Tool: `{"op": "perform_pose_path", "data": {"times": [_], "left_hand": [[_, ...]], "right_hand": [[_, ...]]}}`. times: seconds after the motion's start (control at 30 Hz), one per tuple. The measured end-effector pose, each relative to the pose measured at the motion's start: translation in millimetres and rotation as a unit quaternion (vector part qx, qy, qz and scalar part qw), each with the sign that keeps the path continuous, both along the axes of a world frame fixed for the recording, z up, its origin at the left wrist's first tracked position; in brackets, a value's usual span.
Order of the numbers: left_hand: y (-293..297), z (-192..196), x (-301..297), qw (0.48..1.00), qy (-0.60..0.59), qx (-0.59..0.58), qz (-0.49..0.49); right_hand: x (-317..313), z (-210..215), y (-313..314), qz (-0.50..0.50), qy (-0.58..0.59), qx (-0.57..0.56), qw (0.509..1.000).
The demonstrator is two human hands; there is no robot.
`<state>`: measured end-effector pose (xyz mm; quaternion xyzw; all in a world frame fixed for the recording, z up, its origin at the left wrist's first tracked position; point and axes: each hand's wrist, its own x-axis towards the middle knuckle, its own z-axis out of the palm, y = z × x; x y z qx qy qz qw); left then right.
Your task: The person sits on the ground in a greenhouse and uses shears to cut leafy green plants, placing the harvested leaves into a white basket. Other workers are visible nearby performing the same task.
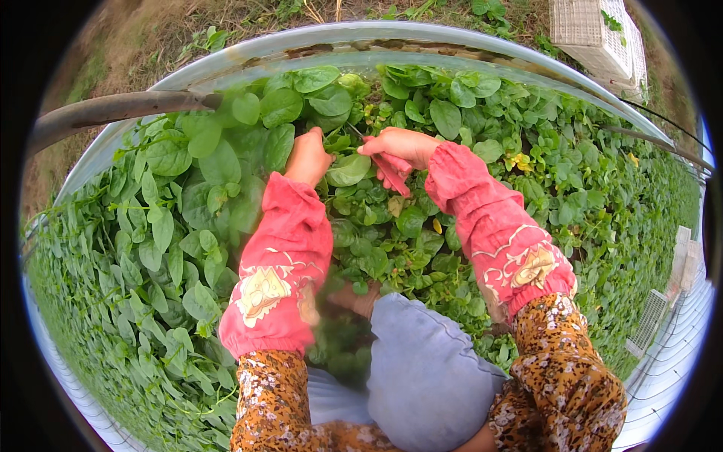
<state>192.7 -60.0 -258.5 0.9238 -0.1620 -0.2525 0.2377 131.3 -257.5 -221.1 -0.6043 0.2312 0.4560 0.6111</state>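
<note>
Broad, round green leaves (281,107) grow thickly around both hands at the far side of the plant bed. My left hand (307,158) is closed among them, its fingers curled at a leafy stem and partly hidden by foliage. Just to its right, my right hand (403,148) is wrapped around a pair of red-handled scissors (393,167). Their thin metal tip points left toward my left hand, and leaves partly cover it. A single large leaf (348,170) lies between the two hands, below the scissors' tip.
A pale curved sheet edge (361,34) borders the bed at the far side. A brown pole (113,113) crosses it at left. White crates (599,41) stand beyond at far right; a grey mesh crate (648,322) lies at right. My bluish-grey-covered knee (425,369) is below.
</note>
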Motion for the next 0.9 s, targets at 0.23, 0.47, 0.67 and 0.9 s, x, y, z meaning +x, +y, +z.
{"op": "perform_pose_path", "data": {"times": [0.23, 0.47, 0.67, 0.9], "left_hand": [[23.6, -6.5, -13.2, 0.981, -0.067, -0.169, 0.064], [-35.2, 66.3, -26.5, 0.960, -0.193, -0.132, -0.157], [-93.2, 55.3, 15.1, 0.959, -0.156, 0.067, -0.226], [-83.9, -8.7, 37.8, 0.979, -0.073, 0.112, -0.155]], "right_hand": [[-24.5, 27.2, -5.1, -0.010, -0.109, -0.005, 0.994], [-28.7, 29.7, -107.4, -0.129, -0.090, -0.156, 0.975], [9.1, 4.8, -61.1, 0.069, -0.195, -0.306, 0.929], [-10.0, 15.7, -72.9, 0.009, -0.104, -0.114, 0.988]]}}
